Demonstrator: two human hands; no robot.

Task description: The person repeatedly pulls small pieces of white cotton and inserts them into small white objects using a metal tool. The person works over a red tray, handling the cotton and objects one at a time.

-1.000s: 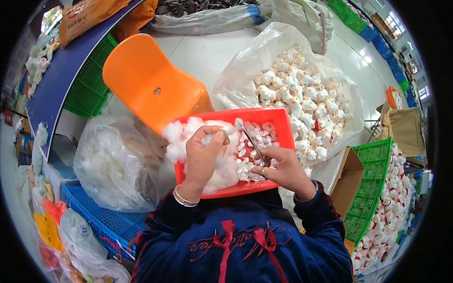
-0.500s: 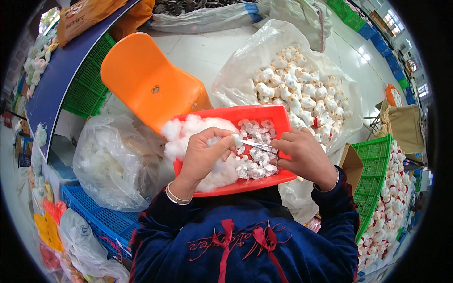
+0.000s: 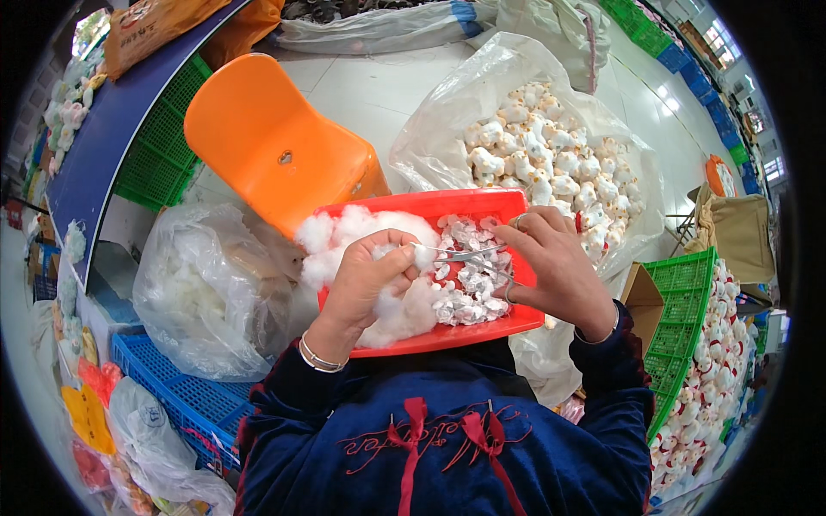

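My right hand (image 3: 557,268) works a scissor-handled metal tool (image 3: 469,255), its finger loops spread apart and its thin end pointing left. Whether it is scissors or forceps I cannot tell. At the tool's tip, my left hand (image 3: 366,284) pinches a small white piece (image 3: 422,256), mostly hidden by the fingers. Both hands are over a red tray (image 3: 422,203) close to my body. Fluffy white stuffing (image 3: 331,230) fills the tray's left side and spills over its rim. Small silvery-white pieces (image 3: 465,303) lie heaped on the right side.
Beyond the tray stands an orange chair (image 3: 275,146). A clear bag of small white plush pieces (image 3: 559,163) lies at far right, a bag of stuffing (image 3: 215,292) at left. A blue crate (image 3: 194,387) and green crate (image 3: 680,318) flank me.
The tool's handles have spread apart, with my right fingers lifting and opening. My left hand stays nearly in place, its pinched piece now less visible.
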